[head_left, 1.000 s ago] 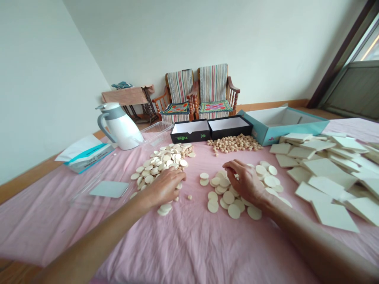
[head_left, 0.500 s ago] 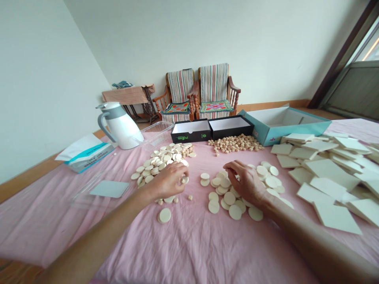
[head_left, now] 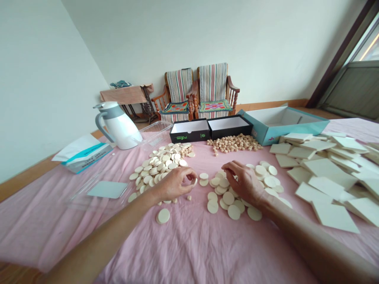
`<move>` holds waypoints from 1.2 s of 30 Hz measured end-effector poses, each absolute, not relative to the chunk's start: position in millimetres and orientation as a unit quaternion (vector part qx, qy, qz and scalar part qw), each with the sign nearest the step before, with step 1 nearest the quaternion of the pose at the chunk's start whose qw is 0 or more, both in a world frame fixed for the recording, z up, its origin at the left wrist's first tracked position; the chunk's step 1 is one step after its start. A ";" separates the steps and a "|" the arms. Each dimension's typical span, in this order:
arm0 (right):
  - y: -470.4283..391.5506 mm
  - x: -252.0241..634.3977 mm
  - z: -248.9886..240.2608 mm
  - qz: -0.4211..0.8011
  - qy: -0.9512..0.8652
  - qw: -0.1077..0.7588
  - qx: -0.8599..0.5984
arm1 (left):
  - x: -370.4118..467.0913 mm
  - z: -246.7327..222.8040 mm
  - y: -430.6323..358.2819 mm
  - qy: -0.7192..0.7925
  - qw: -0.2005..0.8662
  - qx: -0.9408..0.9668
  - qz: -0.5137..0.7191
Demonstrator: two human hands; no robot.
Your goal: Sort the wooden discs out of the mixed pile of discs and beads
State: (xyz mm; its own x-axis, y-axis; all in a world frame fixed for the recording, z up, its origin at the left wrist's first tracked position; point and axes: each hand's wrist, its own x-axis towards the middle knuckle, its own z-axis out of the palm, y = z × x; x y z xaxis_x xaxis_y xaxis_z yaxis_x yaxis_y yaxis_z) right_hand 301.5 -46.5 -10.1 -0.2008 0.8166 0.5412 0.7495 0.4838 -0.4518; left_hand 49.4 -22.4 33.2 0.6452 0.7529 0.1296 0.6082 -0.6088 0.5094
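Note:
Between finger and thumb, my left hand (head_left: 177, 183) pinches a small pale disc (head_left: 194, 182), just right of a heap of round wooden discs (head_left: 154, 169). My right hand (head_left: 244, 182) hovers over a second spread of discs (head_left: 233, 212), fingers curled together; what they hold, if anything, is hidden. A pair of discs (head_left: 203, 179) lies between the hands. Near me on the cloth is another disc (head_left: 163, 215), and a small wooden bead (head_left: 188, 197) sits below my left hand.
Beads (head_left: 233, 144) are heaped before two black boxes (head_left: 189, 136). A blue box (head_left: 266, 134) stands behind square tiles (head_left: 331, 173). On the left are a white jug (head_left: 122, 128), a tissue pack (head_left: 85, 156) and a clear plastic tray (head_left: 79, 197).
My left hand has moved right, away from the left heap, with the small disc in its fingers. My right hand has hardly moved.

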 end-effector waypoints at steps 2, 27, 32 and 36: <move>-46.2 301.6 -10.8 0.047 -0.774 0.376 -0.507 | 52.1 32.7 -20.8 0.399 0.189 0.879 0.178; -43.2 304.5 -6.8 0.049 -0.757 0.408 -0.507 | 65.4 38.5 -11.9 0.353 0.135 0.921 0.096; -42.3 307.2 -2.6 0.058 -0.749 0.411 -0.517 | 116.8 24.9 57.1 0.381 0.088 0.912 0.127; -43.3 306.7 -2.2 0.056 -0.754 0.389 -0.526 | 158.2 18.9 98.8 0.420 0.061 0.885 0.193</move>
